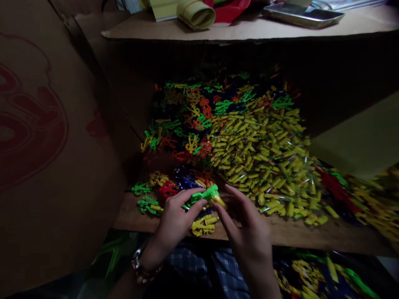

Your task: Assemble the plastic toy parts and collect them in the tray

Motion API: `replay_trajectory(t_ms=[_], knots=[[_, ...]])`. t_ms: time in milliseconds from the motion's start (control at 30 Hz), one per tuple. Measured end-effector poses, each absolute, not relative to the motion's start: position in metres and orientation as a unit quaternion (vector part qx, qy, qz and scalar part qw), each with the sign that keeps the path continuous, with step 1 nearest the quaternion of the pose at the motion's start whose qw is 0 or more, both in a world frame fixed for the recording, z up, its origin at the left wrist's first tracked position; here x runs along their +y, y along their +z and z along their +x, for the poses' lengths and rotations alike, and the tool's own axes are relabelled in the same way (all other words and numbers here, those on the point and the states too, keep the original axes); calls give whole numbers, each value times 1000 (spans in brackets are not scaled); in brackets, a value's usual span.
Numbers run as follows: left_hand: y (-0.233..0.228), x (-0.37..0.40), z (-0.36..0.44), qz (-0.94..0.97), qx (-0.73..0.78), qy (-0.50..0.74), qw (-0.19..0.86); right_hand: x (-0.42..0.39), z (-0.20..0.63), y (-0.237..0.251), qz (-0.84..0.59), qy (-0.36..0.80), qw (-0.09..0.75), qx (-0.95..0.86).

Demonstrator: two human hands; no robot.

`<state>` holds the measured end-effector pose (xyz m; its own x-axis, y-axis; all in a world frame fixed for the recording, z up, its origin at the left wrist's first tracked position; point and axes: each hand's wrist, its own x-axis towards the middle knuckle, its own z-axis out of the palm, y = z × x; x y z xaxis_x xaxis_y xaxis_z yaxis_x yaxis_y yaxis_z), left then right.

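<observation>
Pinched in my left hand [179, 214] is a bright green plastic figure [207, 193], held just above the front of a wooden board [149, 218]. My right hand [249, 224] has its thumb and fingertips closed on a small yellow roll [219, 202], which meets the green figure's right end. Whether the two are joined I cannot make out. Close by lie a yellow plastic figure [202, 226], a red one [168, 189] and green ones [149, 204]. A large heap of small yellow rolls [264, 153] lies beyond my right hand.
Behind are mixed coloured figures [202, 110]. A cardboard wall [46, 166] rises at left. Above is a shelf [149, 33] holding a rolled yellow sheet [198, 16] and a metal tray [305, 16]. More pieces [305, 278] lie below the board at right.
</observation>
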<state>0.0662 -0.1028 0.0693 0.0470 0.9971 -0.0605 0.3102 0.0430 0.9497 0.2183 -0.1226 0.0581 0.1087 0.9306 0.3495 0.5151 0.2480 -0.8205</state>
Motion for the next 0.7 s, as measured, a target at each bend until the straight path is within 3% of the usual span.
replay_trajectory(t_ms=[200, 367, 433, 600, 700], knots=[[67, -104, 65, 570, 567, 387, 451, -124, 213, 61, -549, 131, 473, -677], [68, -105, 63, 578, 555, 389, 456, -123, 210, 67, -531, 126, 489, -680], [71, -103, 57, 593, 536, 375, 469, -124, 214, 65, -537, 174, 495, -661], [76, -101, 35, 617, 484, 293, 546, -122, 227, 56, -545, 430, 455, -558], [72, -106, 30, 615, 487, 276, 556, -122, 225, 54, -544, 479, 447, -524]])
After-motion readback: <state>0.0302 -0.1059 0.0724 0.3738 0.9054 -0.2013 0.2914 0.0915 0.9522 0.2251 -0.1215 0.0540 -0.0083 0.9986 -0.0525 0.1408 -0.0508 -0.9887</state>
